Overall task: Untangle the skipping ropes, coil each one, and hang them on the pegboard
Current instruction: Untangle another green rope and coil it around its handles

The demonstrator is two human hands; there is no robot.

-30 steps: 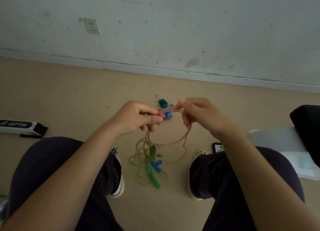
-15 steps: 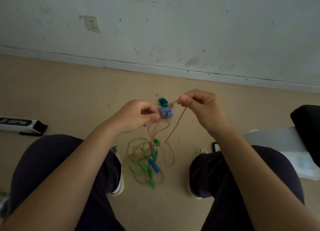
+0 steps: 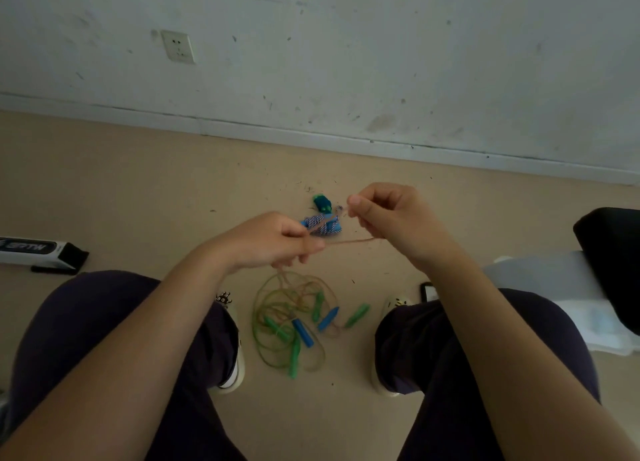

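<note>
- Since half a second before, my left hand (image 3: 273, 244) had dropped lower while my right hand (image 3: 388, 214) stayed raised, and the tan rope (image 3: 349, 241) between them had drawn out into a nearly straight span.
- Left hand: fingers curled round the tan rope, gripping it; the rope ran down from below this hand to the tangle.
- Right hand: thumb and fingertips pinching the rope's far end, up and to the right of the left hand.
- Blue-and-white braided rope (image 3: 323, 223): a small bundle seen just beyond my left fingertips, between the two hands; I could not tell whether it lay on the floor (image 3: 138, 190) or hung from the rope.
- Dark green piece (image 3: 322, 202): just beyond that bundle, near my right thumb.
- Tangle (image 3: 291, 322): green and tan loops with green and blue handles, on the floor below both hands, between my shoes.
- Step in hand, as I judged it: untangling, drawing the tan rope free of the heap.
- Next move, as I judged it: feed more rope through the left hand, hand over hand, easing it where it snagged the green loops; coiling and hanging were not yet begun.
</note>
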